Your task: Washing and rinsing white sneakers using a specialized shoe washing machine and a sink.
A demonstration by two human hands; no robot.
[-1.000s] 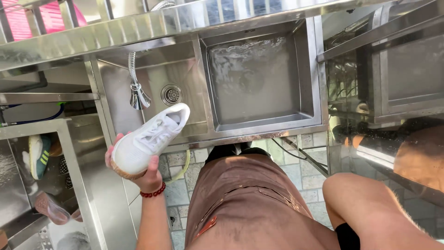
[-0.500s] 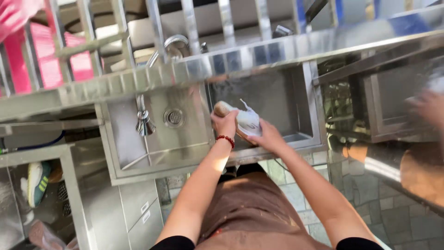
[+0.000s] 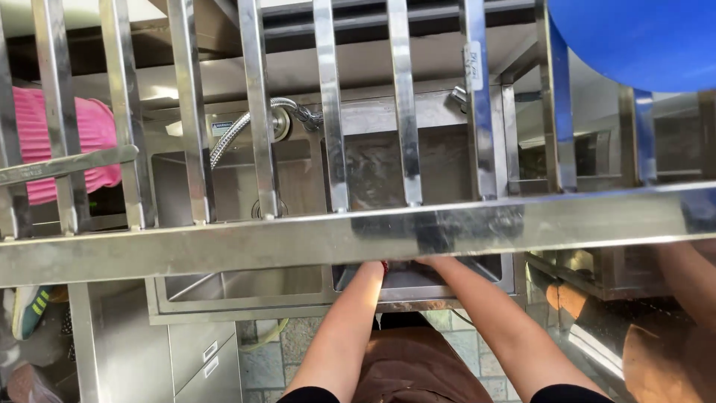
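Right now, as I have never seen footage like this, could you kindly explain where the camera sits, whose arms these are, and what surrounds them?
There is no machine here: a person wears one camera on the head, and it looks down past their own two bare forearms. The left forearm and the right forearm reach forward into the right-hand basin of a stainless steel double sink. Both hands are hidden behind a broad steel shelf rail that crosses the picture, so I cannot tell what they hold. Upright steel rack bars rise from that rail. Behind them hangs a flexible metal spray hose. A round blue tub sits top right, pink ribbed fabric at the left, and a green and white sports shoe lower left. The person wears a brown apron over a stone-tiled floor.
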